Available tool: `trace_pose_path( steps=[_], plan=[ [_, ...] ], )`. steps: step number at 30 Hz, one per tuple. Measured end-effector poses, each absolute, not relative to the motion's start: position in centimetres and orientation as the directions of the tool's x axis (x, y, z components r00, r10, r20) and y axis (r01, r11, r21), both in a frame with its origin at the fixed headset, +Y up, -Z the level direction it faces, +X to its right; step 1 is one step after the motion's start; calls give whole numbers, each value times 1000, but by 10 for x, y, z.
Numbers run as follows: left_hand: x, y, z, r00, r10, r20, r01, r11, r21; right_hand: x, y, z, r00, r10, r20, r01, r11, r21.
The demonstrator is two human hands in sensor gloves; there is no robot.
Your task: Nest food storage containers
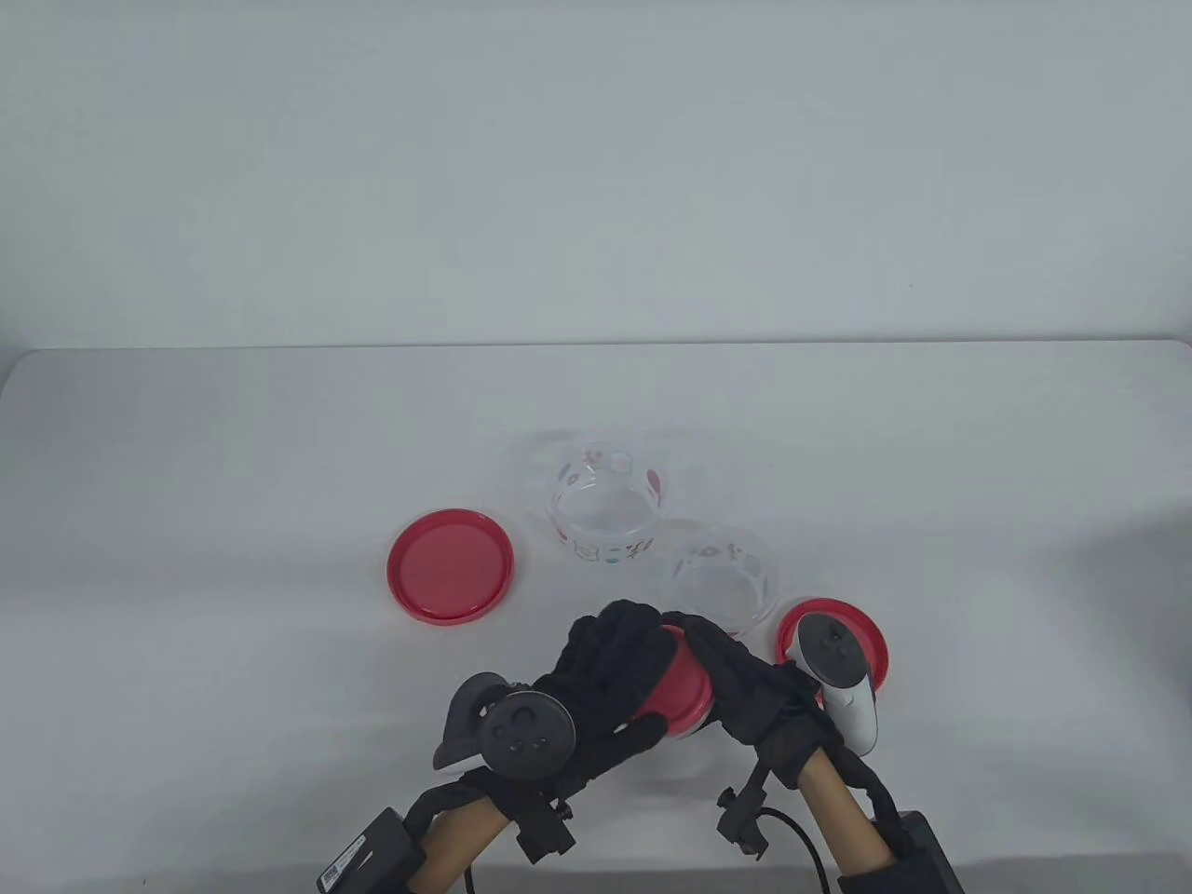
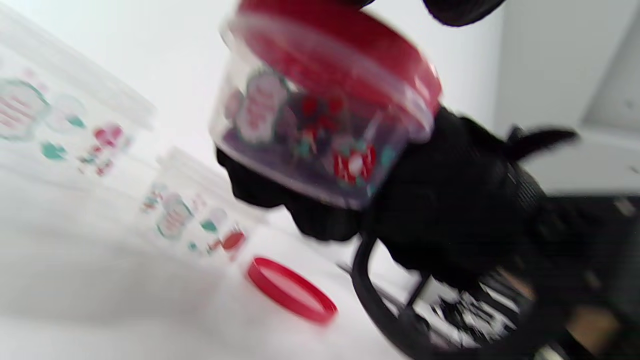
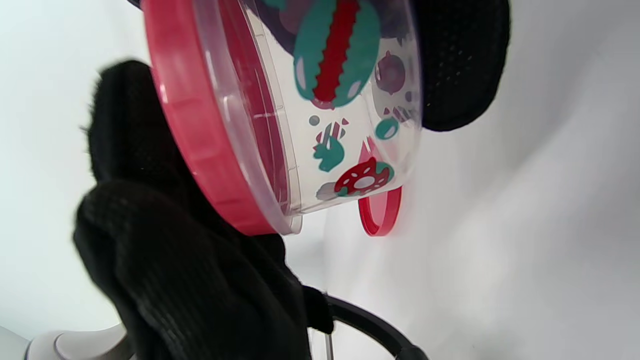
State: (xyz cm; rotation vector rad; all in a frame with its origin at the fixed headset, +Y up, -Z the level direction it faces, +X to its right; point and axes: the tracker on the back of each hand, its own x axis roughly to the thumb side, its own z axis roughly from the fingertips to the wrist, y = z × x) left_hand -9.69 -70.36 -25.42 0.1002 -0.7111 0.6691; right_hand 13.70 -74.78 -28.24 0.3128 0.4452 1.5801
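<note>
Both hands hold a small clear printed container (image 1: 684,694) with a red lid on it, tilted on its side above the table's front. My left hand (image 1: 643,666) grips the red lid (image 2: 340,45). My right hand (image 1: 722,670) holds the clear body (image 3: 345,125) at its base. Two open clear printed containers stand behind: a larger one (image 1: 605,507) and a smaller one (image 1: 724,577). They also show blurred in the left wrist view, the larger (image 2: 40,115) and the smaller (image 2: 175,215).
A large red lid (image 1: 451,563) lies flat to the left of the open containers. A smaller red lid (image 1: 832,643) lies at the right, partly behind my right hand's tracker (image 1: 838,670). The table is white, with its back edge (image 1: 596,346) against a white wall.
</note>
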Motion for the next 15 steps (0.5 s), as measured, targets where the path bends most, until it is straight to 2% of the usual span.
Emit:
trace_pose_path(
  steps=[2,4,7,11,15],
  plan=[
    [-110,-703,-259,612,583,534,-643,760,-94,136,-747,-282,-71,997,-35,-898,-49,436],
    [-122,-707,-265,643,651,402,-673,732,-109,134,-746,-281,-70,998,1,-907,-64,416],
    [-128,-715,-273,592,749,297,-709,659,-251,130,-744,-279,-40,999,33,-906,-50,420],
    [-122,-726,-275,488,848,206,-746,528,-406,121,-745,-274,-58,996,74,-897,-84,433],
    [-122,-730,-277,560,807,185,-710,583,-394,117,-750,-274,-105,993,54,-887,-118,445]
  ],
)
